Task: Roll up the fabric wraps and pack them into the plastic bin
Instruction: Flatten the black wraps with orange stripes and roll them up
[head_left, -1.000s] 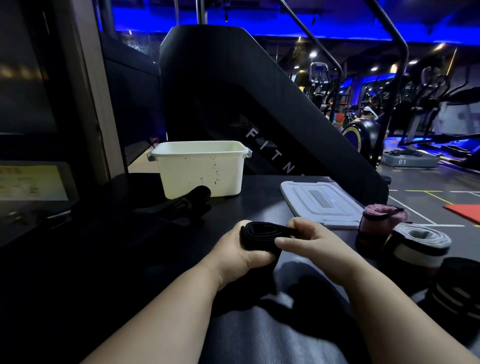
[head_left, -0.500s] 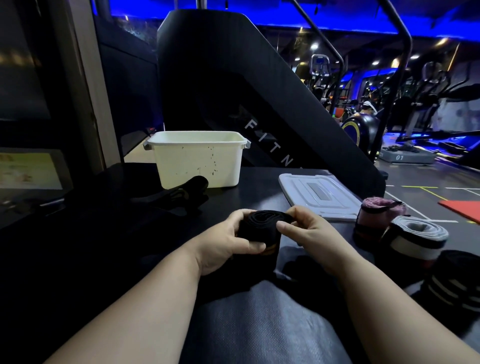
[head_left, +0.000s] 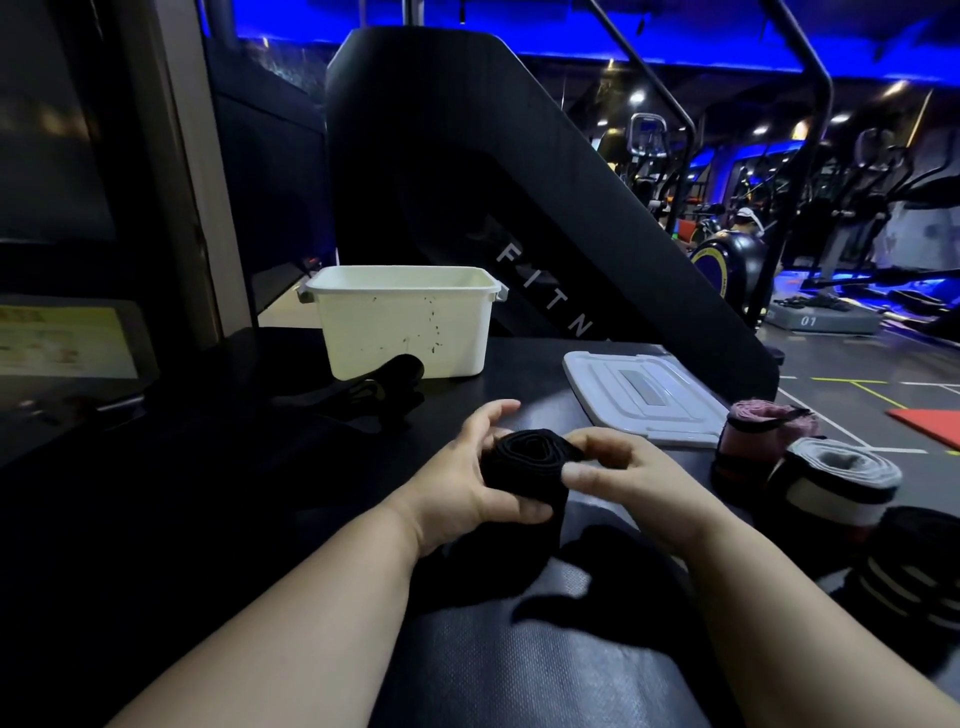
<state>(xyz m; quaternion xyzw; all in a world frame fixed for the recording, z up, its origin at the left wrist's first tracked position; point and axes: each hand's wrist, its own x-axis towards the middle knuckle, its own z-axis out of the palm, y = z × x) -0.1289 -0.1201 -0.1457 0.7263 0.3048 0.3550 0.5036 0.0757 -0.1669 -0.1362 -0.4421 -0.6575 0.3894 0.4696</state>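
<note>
Black wrap (head_left: 524, 457): mostly wound into a coil, held end-up above the table (head_left: 519, 665), between both hands and well short of the bin (head_left: 405, 322). An unrolled tail hangs from the coil to the table, so rolling looks unfinished.

Left hand (head_left: 462, 483): thumb curled across the coil's near side, fingers spread and partly lifted behind it. Probably braces the coil so the layers don't spring loose.

Right hand (head_left: 634, 478): fingers narrow, pinching the coil's right edge; blurred, exact contact unclear. Likely the hand that turns it.

Bin open, beyond the hands; lid (head_left: 639, 395) flat to its right, which leaves the opening free for packing. Loose wrap (head_left: 374, 392) just before the bin, not yet rolled.

Finished rolls stand at right: pink (head_left: 763, 431), grey-white (head_left: 836, 478), striped (head_left: 914, 571); none visibly in the bin.
</note>
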